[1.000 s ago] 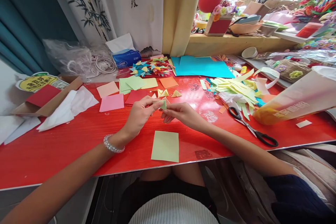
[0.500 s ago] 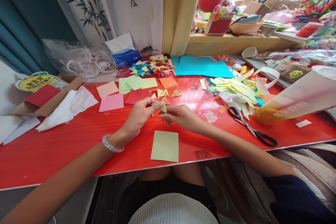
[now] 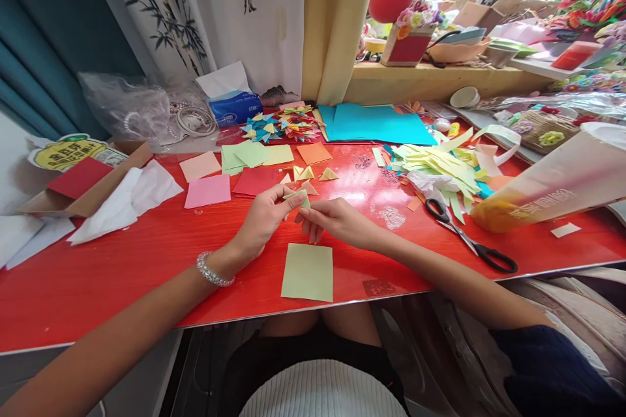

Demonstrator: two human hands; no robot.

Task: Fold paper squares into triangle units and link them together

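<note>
A small folded piece of light green paper [image 3: 305,200] is pinched between my two hands above the red table. My left hand [image 3: 267,216] grips its left side with thumb and fingers, and my right hand [image 3: 337,218] holds its lower right corner between thumb and forefinger. Just below the hands a light green paper square [image 3: 307,272] lies flat near the table's front edge. Beyond the fingers sit small folded yellow triangles [image 3: 328,174] and pink ones [image 3: 309,187], beside a stack of red paper [image 3: 256,181].
Black-handled scissors [image 3: 472,244] lie right of my hands, near a pile of paper strips [image 3: 440,166] and a large plastic cup [image 3: 552,182]. Blue sheets [image 3: 379,125] and folded pieces [image 3: 278,125] are at the back. A cardboard box [image 3: 92,189] stands left.
Both hands have shifted slightly, and the folded green paper between them has tilted a little. My left wrist has moved slightly right.
</note>
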